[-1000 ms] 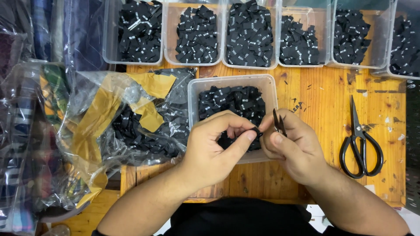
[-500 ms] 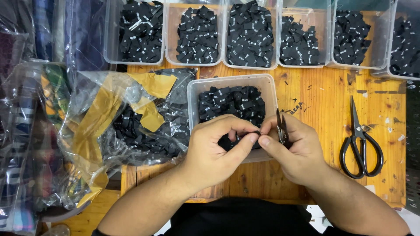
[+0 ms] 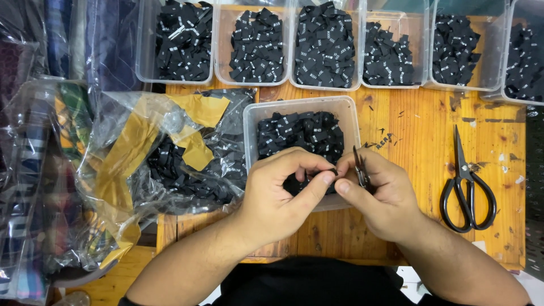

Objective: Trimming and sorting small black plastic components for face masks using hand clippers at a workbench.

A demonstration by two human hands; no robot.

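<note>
left hand [image 3: 280, 195], right hand [image 3: 382, 198], pinching black label [image 3: 331, 173]

six clear tubs of little black woven labels [image 3: 324, 45] with white print across the top of the frame, another clear tub [image 3: 299, 127] of them mid-frame, clear plastic bag [image 3: 170, 147] with yellow tape and more black labels at left
</note>
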